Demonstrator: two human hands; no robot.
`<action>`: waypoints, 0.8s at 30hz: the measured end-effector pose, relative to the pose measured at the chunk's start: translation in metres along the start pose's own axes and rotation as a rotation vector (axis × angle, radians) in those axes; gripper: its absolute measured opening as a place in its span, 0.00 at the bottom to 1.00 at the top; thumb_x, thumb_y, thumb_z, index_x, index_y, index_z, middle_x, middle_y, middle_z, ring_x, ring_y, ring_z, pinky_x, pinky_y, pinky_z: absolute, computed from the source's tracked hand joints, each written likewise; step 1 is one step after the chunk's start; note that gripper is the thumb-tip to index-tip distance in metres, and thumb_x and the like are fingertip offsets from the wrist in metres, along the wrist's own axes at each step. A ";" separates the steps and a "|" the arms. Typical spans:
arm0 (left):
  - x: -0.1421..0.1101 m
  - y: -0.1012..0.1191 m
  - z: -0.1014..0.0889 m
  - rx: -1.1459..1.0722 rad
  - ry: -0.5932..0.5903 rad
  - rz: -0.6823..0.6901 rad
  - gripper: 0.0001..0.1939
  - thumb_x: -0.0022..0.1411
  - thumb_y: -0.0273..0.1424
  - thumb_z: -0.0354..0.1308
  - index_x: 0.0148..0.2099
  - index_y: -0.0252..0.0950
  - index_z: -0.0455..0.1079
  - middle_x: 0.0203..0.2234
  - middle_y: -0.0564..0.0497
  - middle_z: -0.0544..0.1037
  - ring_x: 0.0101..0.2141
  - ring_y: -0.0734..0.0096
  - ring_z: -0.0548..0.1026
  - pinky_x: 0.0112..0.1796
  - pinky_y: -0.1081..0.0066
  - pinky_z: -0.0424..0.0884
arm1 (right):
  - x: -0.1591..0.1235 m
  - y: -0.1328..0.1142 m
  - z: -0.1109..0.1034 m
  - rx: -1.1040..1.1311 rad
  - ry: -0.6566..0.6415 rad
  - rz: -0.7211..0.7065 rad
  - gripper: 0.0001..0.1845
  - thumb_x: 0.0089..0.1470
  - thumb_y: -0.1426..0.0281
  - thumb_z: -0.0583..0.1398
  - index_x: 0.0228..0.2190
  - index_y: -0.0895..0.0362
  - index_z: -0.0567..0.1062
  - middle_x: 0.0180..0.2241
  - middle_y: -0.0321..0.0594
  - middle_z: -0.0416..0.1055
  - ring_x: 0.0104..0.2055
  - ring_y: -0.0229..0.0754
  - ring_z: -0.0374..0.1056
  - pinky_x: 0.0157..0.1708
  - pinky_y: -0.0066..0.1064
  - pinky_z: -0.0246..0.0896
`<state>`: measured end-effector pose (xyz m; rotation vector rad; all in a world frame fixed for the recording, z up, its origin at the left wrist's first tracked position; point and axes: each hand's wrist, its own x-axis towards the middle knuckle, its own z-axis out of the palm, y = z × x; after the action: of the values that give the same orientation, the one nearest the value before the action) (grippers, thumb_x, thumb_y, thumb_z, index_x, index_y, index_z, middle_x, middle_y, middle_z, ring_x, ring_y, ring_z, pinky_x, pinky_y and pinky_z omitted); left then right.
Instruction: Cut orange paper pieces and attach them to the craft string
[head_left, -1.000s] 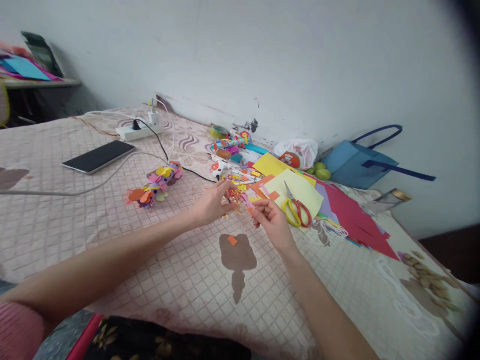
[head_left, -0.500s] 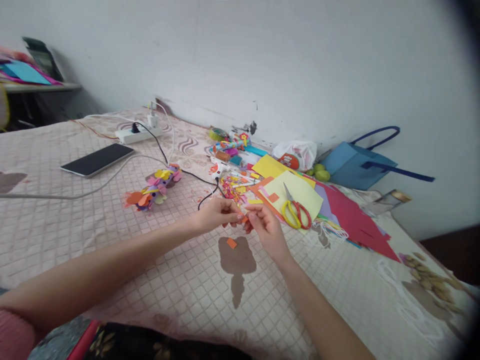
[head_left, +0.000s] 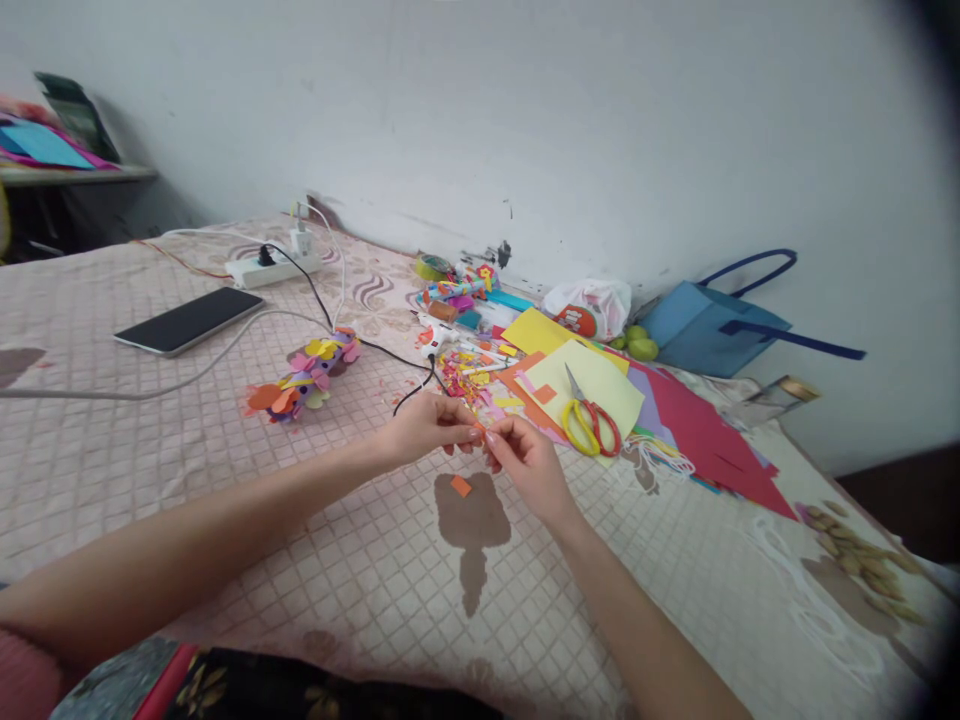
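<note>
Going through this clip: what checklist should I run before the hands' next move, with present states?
1. Small orange piece pinched by left hand and right hand: ok.
2. Its outline visible: cannot tell, fingers cover it.
3. Loose orange piece uncovered: ok.
4. Scissors apart from hands: ok, on pale yellow sheet.
5. Black cord clear of left hand: cannot tell, it runs close behind.

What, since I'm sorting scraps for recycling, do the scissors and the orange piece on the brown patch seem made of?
Scissors: grey blades with a sheen, probably metal; smooth yellow and red handles, likely plastic. Orange piece: matte, flat, straight-edged, paper or thin foam; too small to tell which.
</note>
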<state>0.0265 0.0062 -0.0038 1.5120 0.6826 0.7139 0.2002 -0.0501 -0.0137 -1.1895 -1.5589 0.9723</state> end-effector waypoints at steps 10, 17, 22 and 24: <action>-0.001 0.002 0.000 -0.056 0.008 -0.089 0.11 0.50 0.34 0.63 0.28 0.29 0.71 0.19 0.51 0.75 0.21 0.78 0.71 0.22 0.79 0.65 | 0.000 -0.002 0.002 0.136 -0.042 0.032 0.18 0.58 0.56 0.52 0.29 0.57 0.69 0.24 0.37 0.67 0.24 0.36 0.64 0.23 0.28 0.61; -0.001 0.005 0.001 -0.073 0.010 -0.136 0.11 0.50 0.34 0.63 0.27 0.29 0.70 0.18 0.52 0.74 0.21 0.79 0.70 0.22 0.79 0.64 | 0.000 -0.002 0.002 0.113 -0.060 0.035 0.18 0.57 0.57 0.52 0.28 0.57 0.69 0.24 0.36 0.67 0.24 0.36 0.64 0.23 0.28 0.62; -0.002 0.003 0.003 -0.071 0.010 -0.125 0.11 0.50 0.34 0.63 0.28 0.29 0.69 0.21 0.50 0.76 0.22 0.79 0.71 0.23 0.79 0.65 | 0.000 -0.001 0.001 0.061 -0.067 0.016 0.12 0.56 0.61 0.56 0.27 0.57 0.69 0.23 0.34 0.66 0.23 0.35 0.63 0.24 0.27 0.60; -0.001 0.002 0.003 -0.059 0.006 -0.114 0.12 0.49 0.34 0.63 0.28 0.29 0.69 0.21 0.50 0.76 0.21 0.78 0.71 0.23 0.78 0.66 | -0.001 0.000 0.001 0.037 -0.061 0.015 0.11 0.55 0.62 0.57 0.27 0.57 0.69 0.23 0.34 0.66 0.23 0.35 0.62 0.24 0.27 0.60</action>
<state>0.0280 0.0030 -0.0021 1.4063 0.7393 0.6468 0.1994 -0.0509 -0.0137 -1.1572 -1.5749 1.0517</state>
